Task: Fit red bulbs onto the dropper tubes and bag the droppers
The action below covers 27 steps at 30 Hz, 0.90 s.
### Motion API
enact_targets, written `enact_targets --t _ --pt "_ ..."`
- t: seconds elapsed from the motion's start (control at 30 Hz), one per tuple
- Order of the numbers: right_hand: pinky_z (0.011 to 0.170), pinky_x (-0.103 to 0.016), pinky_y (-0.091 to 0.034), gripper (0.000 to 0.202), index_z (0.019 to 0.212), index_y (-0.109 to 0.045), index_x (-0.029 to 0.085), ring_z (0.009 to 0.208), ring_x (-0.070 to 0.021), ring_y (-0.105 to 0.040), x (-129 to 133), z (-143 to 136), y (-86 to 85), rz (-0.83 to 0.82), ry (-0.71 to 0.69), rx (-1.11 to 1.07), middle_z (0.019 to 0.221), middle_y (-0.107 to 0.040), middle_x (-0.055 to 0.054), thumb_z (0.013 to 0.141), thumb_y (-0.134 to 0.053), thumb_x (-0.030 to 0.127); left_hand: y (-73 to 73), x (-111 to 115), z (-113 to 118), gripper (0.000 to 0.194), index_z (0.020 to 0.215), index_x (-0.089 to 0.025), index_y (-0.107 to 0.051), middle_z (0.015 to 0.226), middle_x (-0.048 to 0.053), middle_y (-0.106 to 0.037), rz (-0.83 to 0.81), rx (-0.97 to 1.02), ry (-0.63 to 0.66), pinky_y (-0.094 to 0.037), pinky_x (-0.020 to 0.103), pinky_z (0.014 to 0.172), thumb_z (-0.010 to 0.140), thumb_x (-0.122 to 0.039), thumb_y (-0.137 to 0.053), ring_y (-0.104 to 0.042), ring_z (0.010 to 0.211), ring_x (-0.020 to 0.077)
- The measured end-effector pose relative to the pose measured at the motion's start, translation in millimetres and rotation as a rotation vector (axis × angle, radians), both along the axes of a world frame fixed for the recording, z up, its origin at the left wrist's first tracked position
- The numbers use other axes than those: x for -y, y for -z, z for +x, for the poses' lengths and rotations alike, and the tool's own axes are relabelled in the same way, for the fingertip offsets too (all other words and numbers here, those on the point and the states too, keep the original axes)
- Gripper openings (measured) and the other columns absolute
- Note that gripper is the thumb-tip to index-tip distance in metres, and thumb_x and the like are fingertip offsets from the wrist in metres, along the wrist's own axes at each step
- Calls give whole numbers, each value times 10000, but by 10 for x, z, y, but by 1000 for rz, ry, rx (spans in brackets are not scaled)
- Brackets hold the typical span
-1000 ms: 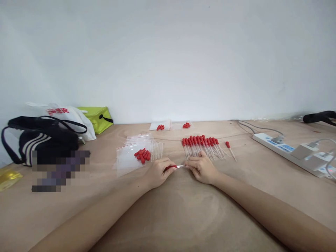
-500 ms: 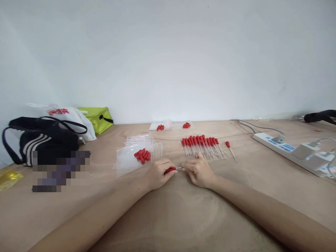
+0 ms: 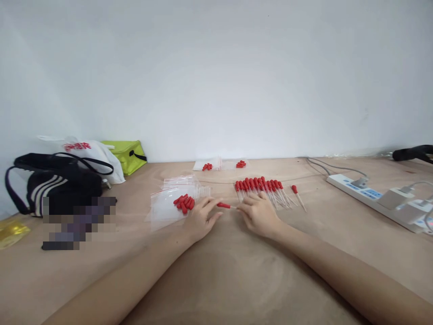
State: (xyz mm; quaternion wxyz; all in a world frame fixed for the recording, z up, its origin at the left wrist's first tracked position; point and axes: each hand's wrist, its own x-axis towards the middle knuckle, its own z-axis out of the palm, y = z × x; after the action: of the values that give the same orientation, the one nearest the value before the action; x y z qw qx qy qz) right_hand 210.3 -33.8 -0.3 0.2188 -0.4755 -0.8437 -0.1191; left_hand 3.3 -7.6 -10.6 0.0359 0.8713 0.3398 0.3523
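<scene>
Pinching dropper (image 3: 226, 206) by its tube, between hands: right hand (image 3: 259, 214). Left hand (image 3: 201, 219): thumb and fingers parted beside bulb (image 3: 222, 205), contact unclear. Beyond: loose bulbs (image 3: 184, 202) left; dropper row (image 3: 256, 181) right, partly hidden by right hand. Far: bags (image 3: 199, 165).

A pale wall (image 3: 230, 90) is washed in soft light, dimmed toward the upper corners; a faint shadow is cast below the right forearm (image 3: 324, 262). Detail is lost in the slim stem (image 3: 233, 207) at the right hand (image 3: 260, 214), and 1 patch (image 3: 79, 223) at left is pixelated.
</scene>
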Motion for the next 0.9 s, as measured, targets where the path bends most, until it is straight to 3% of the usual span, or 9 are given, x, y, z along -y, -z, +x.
enact_targets --t 0.2,0.33,0.47,0.63,0.8,0.9 --pt "696 -326 -247 263 979 -565 181 788 -214 -557 -350 0 -65 -108 507 -238 812 -655 -75 784 -390 207 -37 -58 -109 251 998 -201 -543 938 53 -571 72 -11 -281 -375 363 821 748 -219 -538 -492 911 221" --pt "693 -346 -238 238 942 -545 155 757 -240 -583 -488 -93 -108 -220 641 -195 793 -652 -103 775 -383 206 -30 -72 -131 226 958 -195 -560 907 53 -574 70 -31 -341 -377 353 792 733 -219 -542 -491 888 224" --pt "686 -344 -230 204 893 -538 156 747 -242 -587 -529 -123 -96 -264 633 -156 776 -651 -104 749 -402 207 -20 -73 -122 243 949 -200 -567 918 57 -568 78 -38 -401 -374 358 790 712 -250 -570 -485 887 233" --pt "692 -343 -212 193 869 -546 158 725 -224 -570 -536 -94 -39 -203 592 -126 763 -650 -92 762 -396 216 -81 -151 -174 314 991 -208 -564 983 71 -560 43 -84 -496 -365 384 821 702 -330 -584 -485 937 255" --pt "700 -335 -196 188 823 -569 172 736 -178 -554 -454 -261 25 -87 338 -130 824 -652 -71 781 -392 217 -77 -393 -413 290 1013 -195 -581 1065 87 -563 -106 -98 -656 -351 407 882 789 -334 -461 -483 1029 262" --pt "709 -329 -201 197 848 -584 186 782 -172 -554 -424 -483 55 -114 212 -136 859 -647 -61 782 -401 218 -13 -519 -536 342 1056 -176 -577 1131 92 -545 -226 -130 -654 -362 374 900 824 -336 -385 -487 1061 241"
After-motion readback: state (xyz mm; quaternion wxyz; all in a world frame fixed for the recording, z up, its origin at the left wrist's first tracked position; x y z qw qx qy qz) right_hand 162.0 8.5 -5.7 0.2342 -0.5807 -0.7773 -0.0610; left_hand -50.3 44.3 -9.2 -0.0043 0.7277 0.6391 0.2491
